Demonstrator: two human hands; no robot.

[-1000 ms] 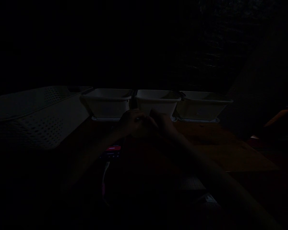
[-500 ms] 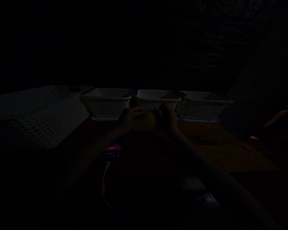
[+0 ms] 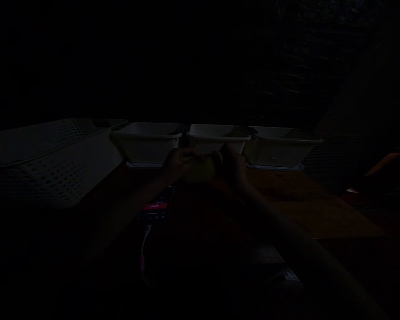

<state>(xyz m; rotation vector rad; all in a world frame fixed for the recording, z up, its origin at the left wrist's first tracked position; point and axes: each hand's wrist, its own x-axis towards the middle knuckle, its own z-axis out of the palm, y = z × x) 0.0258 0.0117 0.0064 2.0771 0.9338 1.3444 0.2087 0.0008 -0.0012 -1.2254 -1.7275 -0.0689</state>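
The picture is very dark. Between my hands is a yellowish-green piece (image 3: 202, 171), its kind too dim to make out; it looks soft or flat. My left hand (image 3: 177, 165) grips its left side, thumb and fingers along the upper edge. On its right side my right hand (image 3: 232, 166) is closed, fingers bent over the edge. Both hands hold it above the wooden table (image 3: 306, 213), just in front of the middle white tub (image 3: 216, 135). Whatever lies inside the tubs is hidden in the dark.
A left tub (image 3: 150, 149) and a right tub (image 3: 276, 153) flank the middle one. At far left stands a perforated white basket (image 3: 100, 153). A lit phone (image 3: 155, 209) with a white cable (image 3: 144, 244) lies near my left forearm. Part of a person's limb (image 3: 383, 164) shows at right.
The yellowish-green piece has shifted slightly in my fingers, and the darker patch on it no longer shows. Both hands stay in nearly the same place.
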